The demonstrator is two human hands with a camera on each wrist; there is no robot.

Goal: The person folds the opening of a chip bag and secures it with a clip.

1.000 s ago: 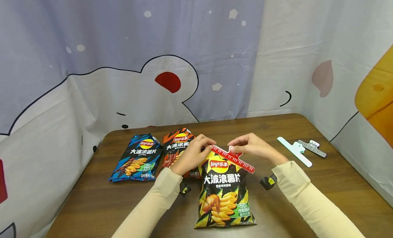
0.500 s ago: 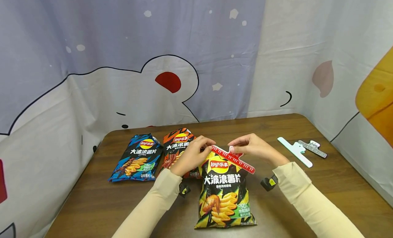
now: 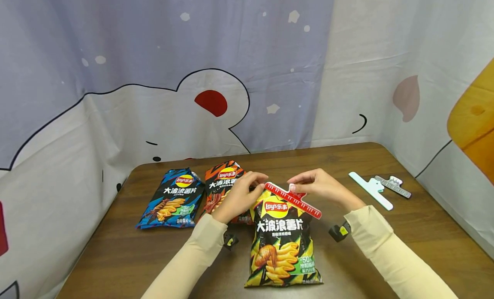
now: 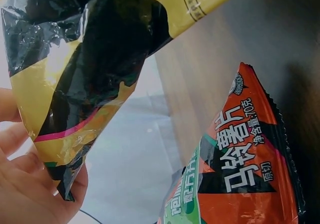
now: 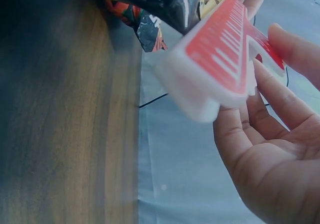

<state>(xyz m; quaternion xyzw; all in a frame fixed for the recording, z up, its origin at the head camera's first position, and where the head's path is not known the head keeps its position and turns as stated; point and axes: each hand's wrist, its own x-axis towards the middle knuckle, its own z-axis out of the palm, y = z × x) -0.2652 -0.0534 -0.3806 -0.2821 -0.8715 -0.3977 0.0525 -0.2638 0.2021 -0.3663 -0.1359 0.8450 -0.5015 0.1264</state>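
Observation:
A yellow-and-black chip bag [image 3: 283,247] stands tilted on the table, its front facing me. Along its top edge lies a red sealing clip [image 3: 293,199] with white ruler marks, slanting down to the right. My left hand [image 3: 241,196] pinches the bag's upper left corner near the clip's end; in the left wrist view its fingers [image 4: 20,159] curl behind the bag. The clip's handle is pinched between the thumb and fingers of my right hand [image 3: 322,187]. In the right wrist view, the clip's [image 5: 220,54] near end sticks out beyond the bag.
To the left lie a blue chip bag [image 3: 173,200] and an orange chip bag [image 3: 221,183], the latter partly behind my left hand. A pale green clip [image 3: 370,189] and a grey-silver clip [image 3: 393,186] lie at the right. A printed curtain [image 3: 154,46] hangs behind the table [image 3: 154,260].
My left hand has shifted slightly left along the bag's top corner. The right hand and the clip have moved only a touch to the right.

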